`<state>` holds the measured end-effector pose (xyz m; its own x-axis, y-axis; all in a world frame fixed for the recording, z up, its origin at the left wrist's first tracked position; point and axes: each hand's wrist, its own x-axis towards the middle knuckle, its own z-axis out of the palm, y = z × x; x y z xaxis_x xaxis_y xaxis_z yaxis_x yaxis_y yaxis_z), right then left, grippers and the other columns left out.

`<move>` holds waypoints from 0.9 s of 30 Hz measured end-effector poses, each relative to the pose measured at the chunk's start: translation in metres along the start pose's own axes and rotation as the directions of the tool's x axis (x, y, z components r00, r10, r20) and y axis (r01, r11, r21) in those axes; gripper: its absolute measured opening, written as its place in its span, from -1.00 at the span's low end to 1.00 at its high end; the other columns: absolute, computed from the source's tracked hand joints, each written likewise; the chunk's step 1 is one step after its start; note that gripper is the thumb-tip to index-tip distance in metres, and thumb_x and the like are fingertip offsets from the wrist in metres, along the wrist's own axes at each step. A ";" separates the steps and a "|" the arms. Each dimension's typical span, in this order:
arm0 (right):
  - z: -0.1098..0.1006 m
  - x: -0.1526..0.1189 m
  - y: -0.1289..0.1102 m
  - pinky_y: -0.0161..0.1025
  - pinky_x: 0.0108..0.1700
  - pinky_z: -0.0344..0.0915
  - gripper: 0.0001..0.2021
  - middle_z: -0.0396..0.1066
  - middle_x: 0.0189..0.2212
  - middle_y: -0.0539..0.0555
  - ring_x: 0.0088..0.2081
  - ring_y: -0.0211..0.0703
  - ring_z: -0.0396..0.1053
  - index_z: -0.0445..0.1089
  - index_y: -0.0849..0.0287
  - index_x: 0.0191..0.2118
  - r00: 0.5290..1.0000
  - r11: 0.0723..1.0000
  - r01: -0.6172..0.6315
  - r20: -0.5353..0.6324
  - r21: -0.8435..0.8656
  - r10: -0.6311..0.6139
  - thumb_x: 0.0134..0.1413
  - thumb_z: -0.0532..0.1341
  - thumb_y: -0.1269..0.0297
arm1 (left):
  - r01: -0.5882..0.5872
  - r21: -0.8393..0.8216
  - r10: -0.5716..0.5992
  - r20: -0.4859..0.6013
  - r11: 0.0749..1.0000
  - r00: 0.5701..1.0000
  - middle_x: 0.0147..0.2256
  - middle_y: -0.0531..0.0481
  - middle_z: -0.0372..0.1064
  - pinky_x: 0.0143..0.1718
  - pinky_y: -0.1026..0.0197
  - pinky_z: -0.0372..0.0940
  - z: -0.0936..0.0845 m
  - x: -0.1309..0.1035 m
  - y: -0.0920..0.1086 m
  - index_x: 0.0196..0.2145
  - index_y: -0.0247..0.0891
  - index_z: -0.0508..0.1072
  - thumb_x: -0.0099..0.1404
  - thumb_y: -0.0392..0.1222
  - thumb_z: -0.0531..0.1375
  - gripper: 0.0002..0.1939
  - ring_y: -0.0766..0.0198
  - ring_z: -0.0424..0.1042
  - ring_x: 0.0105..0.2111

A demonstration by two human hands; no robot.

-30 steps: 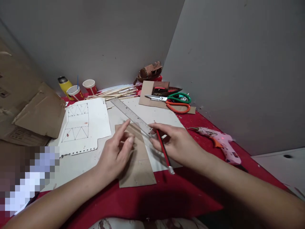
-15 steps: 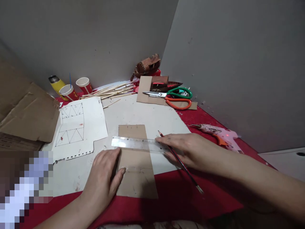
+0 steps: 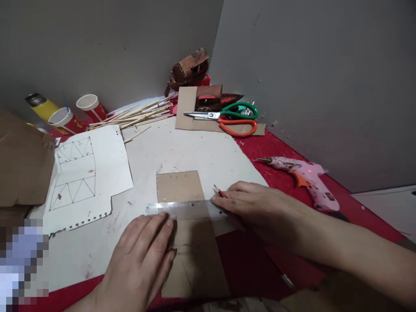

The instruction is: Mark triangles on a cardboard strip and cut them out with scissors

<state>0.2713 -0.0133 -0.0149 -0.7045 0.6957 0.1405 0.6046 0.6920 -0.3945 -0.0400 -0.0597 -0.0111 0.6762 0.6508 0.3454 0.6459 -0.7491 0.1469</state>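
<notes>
Landmark: cardboard strip (image 3: 186,216), flat on the bench (image 3: 260,151), lying on a grey sheet (image 3: 182,151), near edge over the red cloth.

Ruler (image 3: 186,209): clear, laid crosswise over the strip about mid-length, both ends overhanging.

Left hand (image 3: 139,260): palm down at the strip's left edge, fingers flat and spread, tips pressing the ruler's left part. Flat press, not closed round anything.

Right hand (image 3: 256,208): at the strip's right side, resting on the ruler's right end, grip closed on a red pencil (image 3: 220,192). Tip sticks out just right of the strip, above the ruler edge; rest of the shaft hidden under the hand. Can't tell whether the tip touches the sheet.

Around the strip:
- Left: white paper (image 3: 84,173) with drawn triangle trusses, perforated near edge.
- Far left: brown cardboard (image 3: 22,164).
- Beyond, by the wall: bundle of sticks (image 3: 139,115), two paper cups (image 3: 76,113), yellow bottle (image 3: 43,106).
- Beyond and right: scissors (image 3: 227,119), green and orange handles, on another cardboard piece; small brown model (image 3: 188,69) behind them.
- Right: pink glue gun (image 3: 305,180) on the red cloth, well clear of the right hand.
</notes>
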 end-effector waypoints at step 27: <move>0.003 -0.003 0.011 -0.05 -0.05 0.45 -0.60 0.56 -0.01 0.19 -0.03 0.10 0.48 0.42 0.21 0.16 0.991 0.998 0.060 -0.119 -0.022 -0.062 0.35 -0.01 0.50 | -0.076 0.134 0.050 0.188 0.988 0.981 0.28 -0.24 0.24 0.22 0.02 0.11 0.007 0.008 -0.008 0.27 -0.50 0.26 0.37 -0.20 0.11 -0.44 -0.02 0.14 0.28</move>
<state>0.2794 -0.0085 -0.0221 -0.6917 0.6693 0.2714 0.5691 0.7365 -0.3657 -0.0371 -0.0477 -0.0162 0.7623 0.6240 0.1717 0.6342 -0.7732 -0.0058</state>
